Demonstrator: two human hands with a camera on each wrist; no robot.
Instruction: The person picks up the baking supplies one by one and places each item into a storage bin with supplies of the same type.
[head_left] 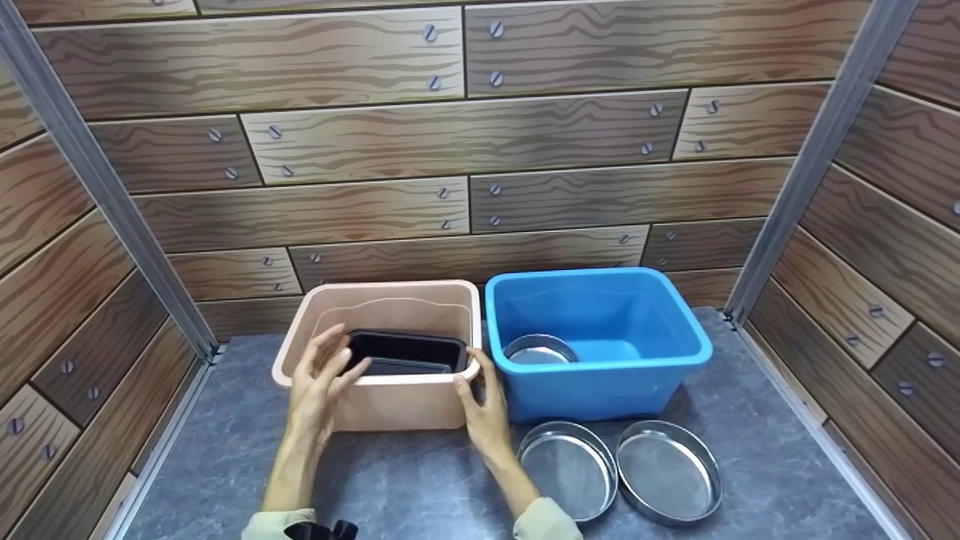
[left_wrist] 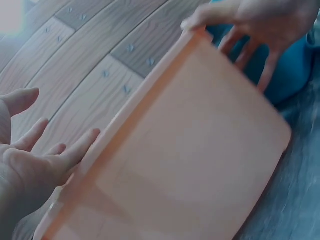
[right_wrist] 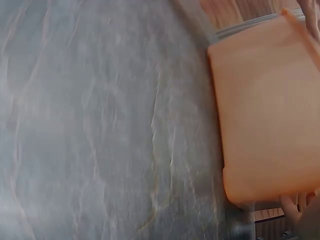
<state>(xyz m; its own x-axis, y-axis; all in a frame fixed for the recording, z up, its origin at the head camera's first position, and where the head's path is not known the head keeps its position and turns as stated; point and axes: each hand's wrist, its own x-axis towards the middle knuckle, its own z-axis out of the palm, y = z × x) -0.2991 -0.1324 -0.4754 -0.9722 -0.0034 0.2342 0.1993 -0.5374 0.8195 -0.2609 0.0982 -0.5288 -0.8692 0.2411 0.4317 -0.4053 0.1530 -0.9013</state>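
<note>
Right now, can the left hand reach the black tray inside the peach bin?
Probably yes. The left hand hovers open over the near rim of the peach bin, beside the black tray. The bin has no lid, and nothing lies between them.

The peach bin (head_left: 390, 405) looks like smooth, matt plastic, and the blue bin (head_left: 600, 375) beside it is plastic too, with a slightly glossier sheen; the black tray (head_left: 409, 351) inside the peach bin is shiny, thin plastic. The three pans, two on the desk (head_left: 566, 469) (head_left: 669, 471) and one in the blue bin (head_left: 538, 350), are polished metal with bright rims and duller brushed bottoms. The desk (head_left: 750, 390) has a smooth grey marbled stone look, and the walls (head_left: 375, 150) show printed wood grain with screw heads.
</note>
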